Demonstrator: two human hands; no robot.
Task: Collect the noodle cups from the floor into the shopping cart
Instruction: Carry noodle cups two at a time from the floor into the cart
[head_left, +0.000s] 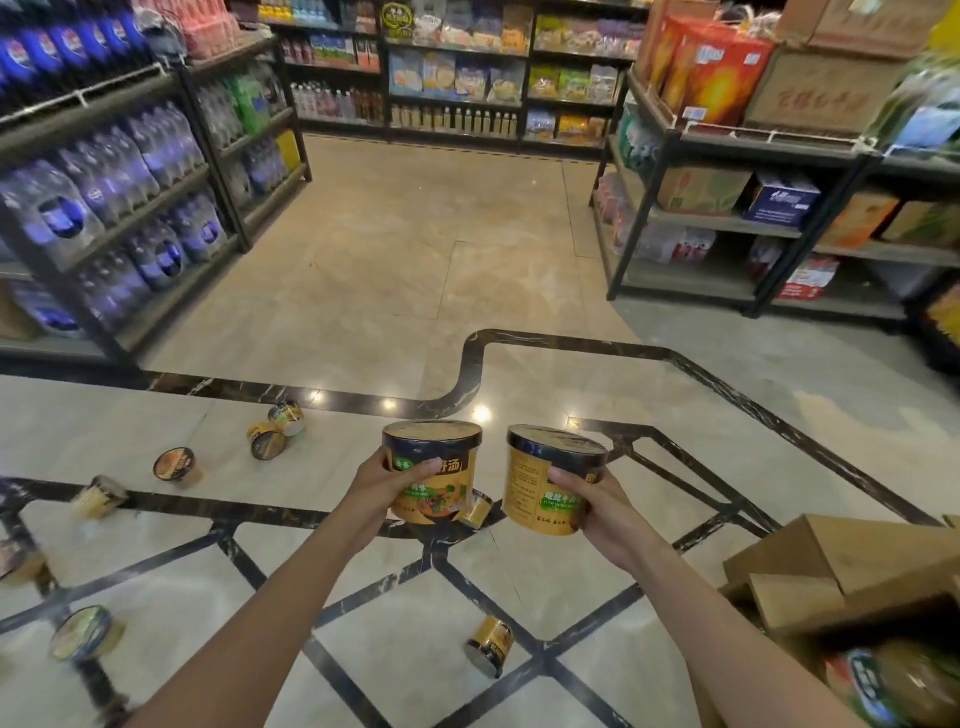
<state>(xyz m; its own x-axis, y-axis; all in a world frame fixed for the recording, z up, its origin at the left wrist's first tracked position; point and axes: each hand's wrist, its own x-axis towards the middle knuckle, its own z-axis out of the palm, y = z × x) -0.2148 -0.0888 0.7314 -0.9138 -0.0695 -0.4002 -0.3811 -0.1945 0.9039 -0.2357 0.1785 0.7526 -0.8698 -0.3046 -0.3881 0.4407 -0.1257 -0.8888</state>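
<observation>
Two arms outstretched, each hand's fingers wrapped round upright noodle cup: L hand (387, 480) w/ left cup (432, 470), R hand (587, 499) w/ right cup (550, 480).

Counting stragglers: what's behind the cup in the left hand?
A small noodle cup lies on the floor behind the cup held by the left hand, peeking out at its lower right. The held cup covers part of it.

— What's along the left?
— A dark rack (156, 171) stacked with wrapped packs of bottles (109, 182).
— And straight ahead?
— Shelves of snack bags (457, 73), drink bottles (452, 118) on a lower shelf.
— On the right?
— A rack of cartons (727, 176), with red boxes (711, 73) on top. An open cardboard box (831, 571) sits at the lower right, on a pale tiled floor (395, 249) with black inlay bands.
</observation>
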